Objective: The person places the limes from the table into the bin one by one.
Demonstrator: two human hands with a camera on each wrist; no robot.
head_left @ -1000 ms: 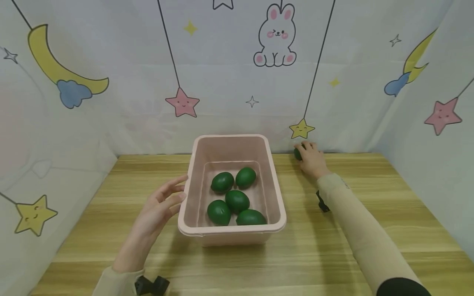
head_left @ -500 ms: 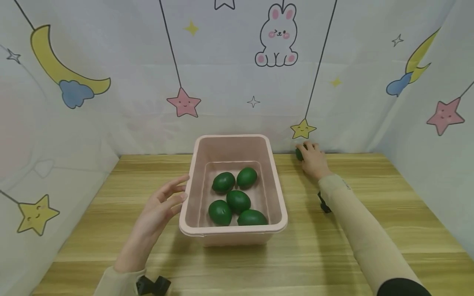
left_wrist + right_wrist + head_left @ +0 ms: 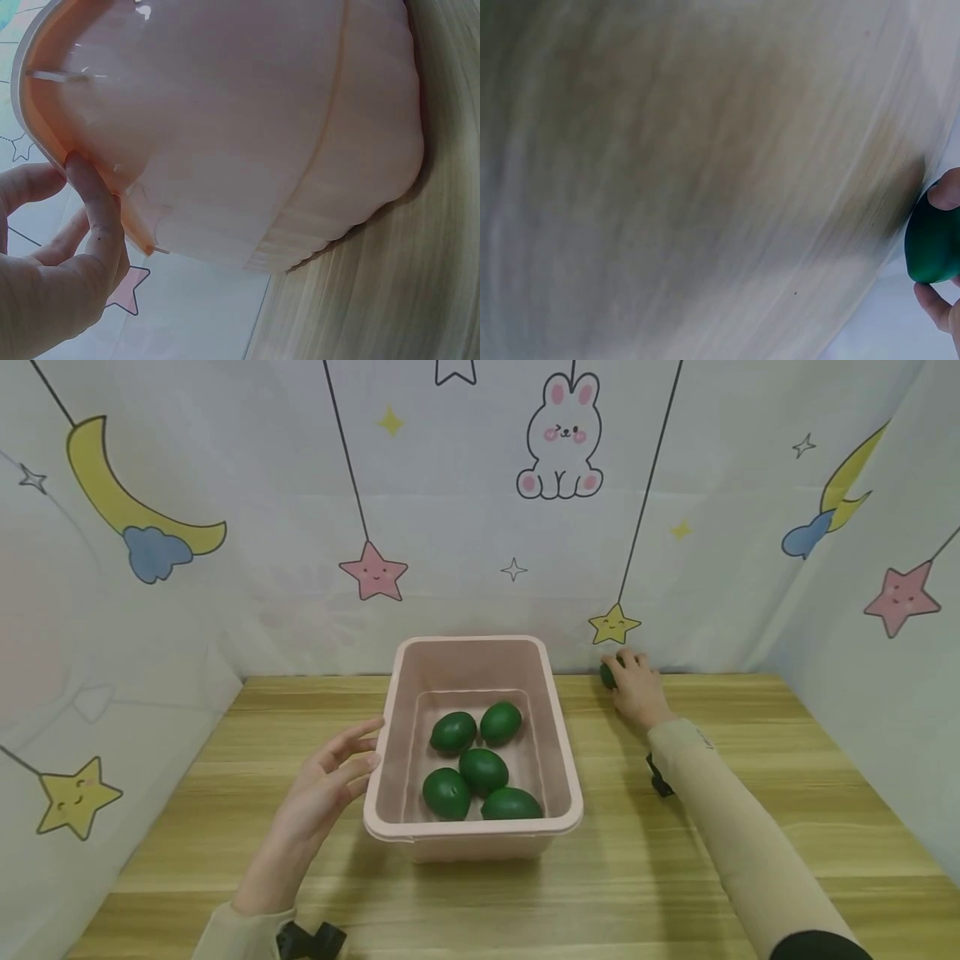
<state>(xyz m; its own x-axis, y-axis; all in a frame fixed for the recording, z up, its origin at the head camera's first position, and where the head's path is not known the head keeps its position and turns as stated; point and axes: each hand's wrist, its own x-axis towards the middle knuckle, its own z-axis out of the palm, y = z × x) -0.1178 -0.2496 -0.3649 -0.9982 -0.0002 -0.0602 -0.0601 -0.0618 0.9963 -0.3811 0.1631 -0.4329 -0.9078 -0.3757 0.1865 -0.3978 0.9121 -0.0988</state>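
Observation:
A pink plastic bin [image 3: 480, 843] stands in the middle of the table, with several smooth, dark green, lemon-shaped fruits [image 3: 483, 771] lying on its floor. My left hand [image 3: 322, 785] is at the bin's left side, its relaxed fingertips touching the outer rim. Seen from the left wrist, the thumb and a finger [image 3: 94, 202] meet the lip of the bin from outside. Far to the right, by the table's back edge, my right hand [image 3: 637, 689] holds another green fruit [image 3: 934, 240] between thumb and fingers. Most of that fruit is hidden by the hand in the head view.
The wood-grain table [image 3: 285, 710] ends at the back against a white cloth [image 3: 465, 527] printed with stars, moons and a rabbit. More cloth hangs at the left and right sides. A small black device [image 3: 311, 939] is strapped to the left wrist.
The whole head view shifts slightly right, then slightly down. Both hands keep their places, the left at the bin's rim and the right on the far fruit.

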